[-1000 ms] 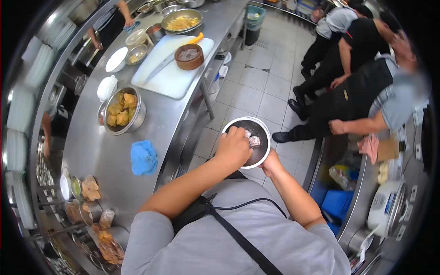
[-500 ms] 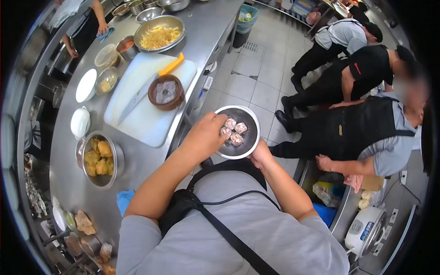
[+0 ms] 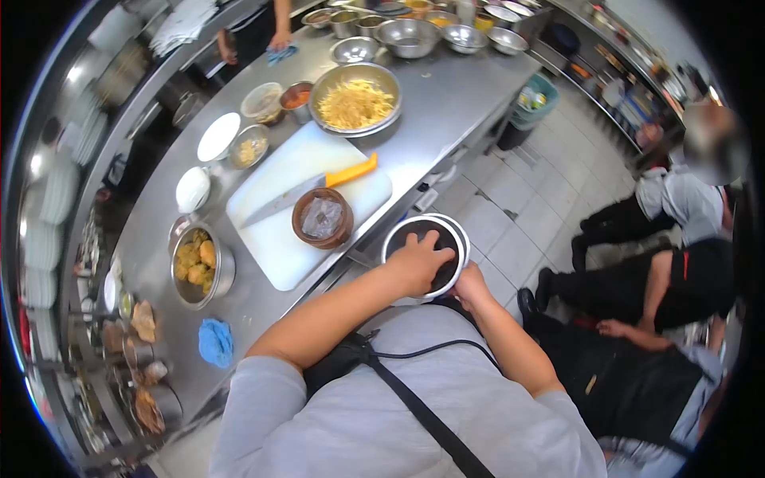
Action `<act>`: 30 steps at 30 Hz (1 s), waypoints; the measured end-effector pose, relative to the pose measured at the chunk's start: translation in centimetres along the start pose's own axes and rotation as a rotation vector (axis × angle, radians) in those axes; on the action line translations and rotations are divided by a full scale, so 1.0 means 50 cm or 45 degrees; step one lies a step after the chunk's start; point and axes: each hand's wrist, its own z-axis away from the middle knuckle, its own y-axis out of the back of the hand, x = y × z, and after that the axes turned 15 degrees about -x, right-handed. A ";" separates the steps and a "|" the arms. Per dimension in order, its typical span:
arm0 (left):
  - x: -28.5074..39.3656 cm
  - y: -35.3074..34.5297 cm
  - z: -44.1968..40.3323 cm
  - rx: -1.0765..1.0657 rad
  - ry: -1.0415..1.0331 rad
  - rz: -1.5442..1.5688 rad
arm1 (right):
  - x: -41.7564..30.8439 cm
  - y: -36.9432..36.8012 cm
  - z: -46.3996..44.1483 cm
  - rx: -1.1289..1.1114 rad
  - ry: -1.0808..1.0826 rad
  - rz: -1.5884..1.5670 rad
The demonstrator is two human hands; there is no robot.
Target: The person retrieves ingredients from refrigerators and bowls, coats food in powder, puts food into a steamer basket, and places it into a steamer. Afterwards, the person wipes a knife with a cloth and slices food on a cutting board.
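The right hand [image 3: 472, 287] was clamped on the side of a round, pale-rimmed metal bowl with a dark interior [image 3: 405, 236], held in front of the body beside the counter's edge. The left hand [image 3: 420, 261] reached down into it, fingers spread and bent; whether they gripped anything could not be told.

On the stainless-steel counter [image 3: 454, 99] nearby, a white rectangular cutting board [image 3: 280, 259] carried a knife with a yellow-orange handle [image 3: 351, 170] and a round brown container [image 3: 301, 227]. A crumpled blue cloth [image 3: 216, 342] lay near the counter's edge.
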 end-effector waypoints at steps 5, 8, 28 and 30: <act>0.017 -0.024 -0.077 0.363 0.210 0.286 | -0.064 0.061 -0.049 -0.156 -0.030 0.078; 0.005 -0.009 -0.089 0.355 0.243 0.291 | -0.071 0.078 -0.073 -0.179 -0.086 0.101; -0.319 0.155 0.183 0.371 0.661 0.482 | -0.073 0.072 -0.108 -0.164 -0.097 0.050; -0.328 0.142 0.174 0.407 0.657 0.379 | -0.059 0.086 -0.111 -0.174 -0.072 0.045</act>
